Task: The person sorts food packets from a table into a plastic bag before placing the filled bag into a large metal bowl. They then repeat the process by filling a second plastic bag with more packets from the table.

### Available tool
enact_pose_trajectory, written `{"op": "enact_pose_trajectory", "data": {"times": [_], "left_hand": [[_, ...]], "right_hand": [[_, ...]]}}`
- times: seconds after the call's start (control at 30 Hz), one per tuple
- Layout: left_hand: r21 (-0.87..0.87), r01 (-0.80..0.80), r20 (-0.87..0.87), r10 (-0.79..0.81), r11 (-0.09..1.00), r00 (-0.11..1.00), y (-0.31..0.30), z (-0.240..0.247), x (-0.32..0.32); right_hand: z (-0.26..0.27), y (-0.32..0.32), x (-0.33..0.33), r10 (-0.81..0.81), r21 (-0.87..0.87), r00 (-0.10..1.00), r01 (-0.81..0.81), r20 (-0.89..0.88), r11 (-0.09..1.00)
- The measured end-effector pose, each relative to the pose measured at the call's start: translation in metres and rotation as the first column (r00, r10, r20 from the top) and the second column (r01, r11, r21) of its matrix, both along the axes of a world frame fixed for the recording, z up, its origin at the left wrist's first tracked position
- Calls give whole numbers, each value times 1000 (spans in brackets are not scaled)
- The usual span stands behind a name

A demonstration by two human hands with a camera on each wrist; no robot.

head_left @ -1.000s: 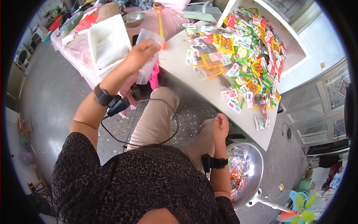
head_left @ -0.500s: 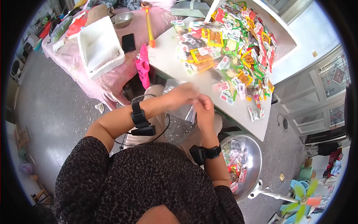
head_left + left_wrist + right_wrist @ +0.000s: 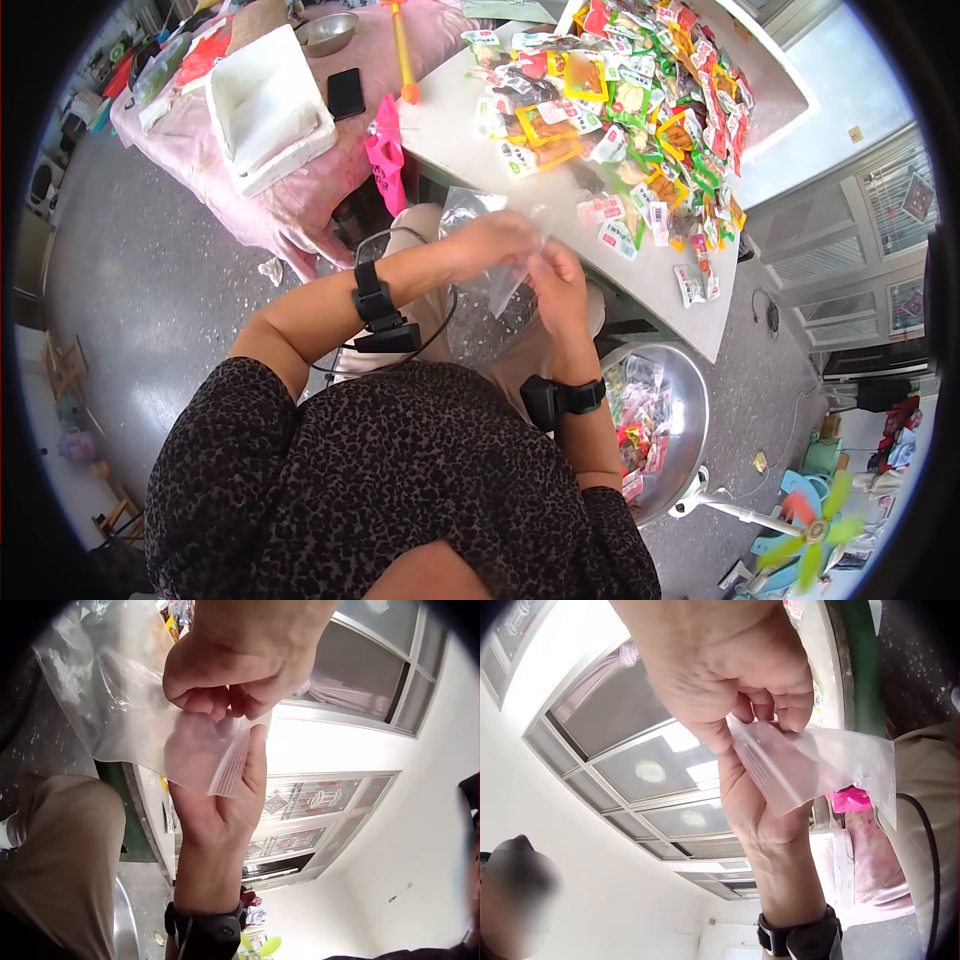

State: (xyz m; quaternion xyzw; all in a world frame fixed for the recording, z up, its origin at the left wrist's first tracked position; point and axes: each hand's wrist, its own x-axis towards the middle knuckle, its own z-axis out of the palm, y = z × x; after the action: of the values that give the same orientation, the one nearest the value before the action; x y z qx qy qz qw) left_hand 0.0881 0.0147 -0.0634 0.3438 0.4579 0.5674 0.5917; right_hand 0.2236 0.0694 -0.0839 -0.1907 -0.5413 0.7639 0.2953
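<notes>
Both my left hand (image 3: 490, 243) and right hand (image 3: 558, 288) have fingers pinched closed on the clear zip bag (image 3: 468, 208), held just off the tabletop (image 3: 450, 150) edge. Limp, light, slippery film; I'd grip its stiffer zip strip.

The head view is bright with daylight. It is round like a fish eye, with a black ring all around, and things bend near the rim. The grey floor (image 3: 150, 250) shines at 9 o'clock. In both wrist views, white light floods in from behind. The window (image 3: 637, 757) glows, the clear bag (image 3: 112, 690) looks milky, and a blurry patch sits at 8 o'clock in the right one.
</notes>
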Motion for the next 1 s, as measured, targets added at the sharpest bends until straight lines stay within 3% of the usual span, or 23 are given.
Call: {"op": "enact_pose_trajectory", "data": {"times": [0.13, 0.23, 0.33, 0.43, 0.53, 0.63, 0.73, 0.83, 0.93, 1.0], "left_hand": [[44, 51, -14, -51, 998, 999, 0, -6, 1], [50, 6, -90, -2, 999, 996, -1, -11, 2], [32, 3, -187, 3, 999, 982, -2, -17, 4], [103, -6, -539, 61, 995, 840, -3, -23, 4], [160, 18, -630, 88, 987, 772, -3, -26, 3], [211, 38, -624, 105, 977, 774, -5, -20, 2], [269, 76, -754, 161, 960, 637, -8, -10, 0], [398, 50, -762, 300, 916, 574, -8, -16, -1], [458, -43, -809, 436, 888, 394, -13, -13, 1], [448, -93, -816, 450, 889, 363, -18, -7, 7]], "right_hand": [[2, 0, 1, 16, 157, 998, -26, 66, 987], [-2, 4, 4, 27, 193, 983, -63, 182, 979], [3, 2, 3, 67, 1, 982, -68, 175, 998], [-3, -1, 0, 29, 160, 962, -75, 273, 984], [-22, -2, -6, -108, 398, 957, -8, 268, 917], [-24, 2, -4, -92, 430, 944, -57, 317, 901], [-17, 2, -3, -24, 241, 942, -61, 335, 969], [-17, 2, -6, -98, 89, 949, 74, 301, 993], [-10, 2, -10, -164, -87, 950, 193, 266, 977], [-15, 4, -16, -146, -93, 977, 162, 155, 982]]}}
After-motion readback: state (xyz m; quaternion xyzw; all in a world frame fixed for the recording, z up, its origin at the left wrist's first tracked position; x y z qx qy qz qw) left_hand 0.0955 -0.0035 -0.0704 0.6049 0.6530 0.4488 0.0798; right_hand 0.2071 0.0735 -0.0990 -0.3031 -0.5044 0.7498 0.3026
